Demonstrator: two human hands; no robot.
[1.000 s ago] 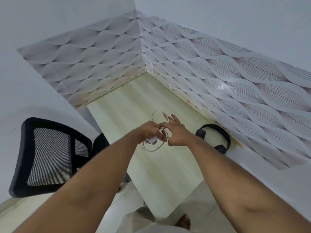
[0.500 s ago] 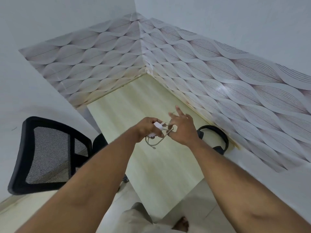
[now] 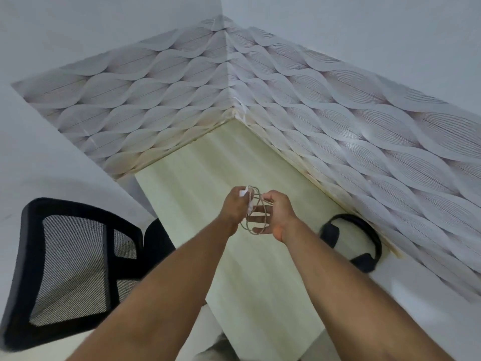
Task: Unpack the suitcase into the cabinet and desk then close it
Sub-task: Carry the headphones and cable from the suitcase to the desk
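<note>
Above the pale wooden desk (image 3: pixel 205 178) both my hands hold a thin coiled cable (image 3: pixel 256 225) with a white plug at its end. My left hand (image 3: pixel 234 204) grips the white plug and the top of the coil. My right hand (image 3: pixel 277 214) pinches the loops from the right side, fingers reaching through the coil. The cable hangs in the air between them, clear of the desk top. Neither the suitcase nor the cabinet is in view.
Black headphones (image 3: pixel 364 241) lie on the desk against the patterned right wall. A black mesh office chair (image 3: pixel 73 267) stands left of the desk. Patterned wall panels enclose the desk's far corner.
The cable has been lifted off the desk and gathered into hanging loops. My hands rose a little and my right fingers curled round the coil.
</note>
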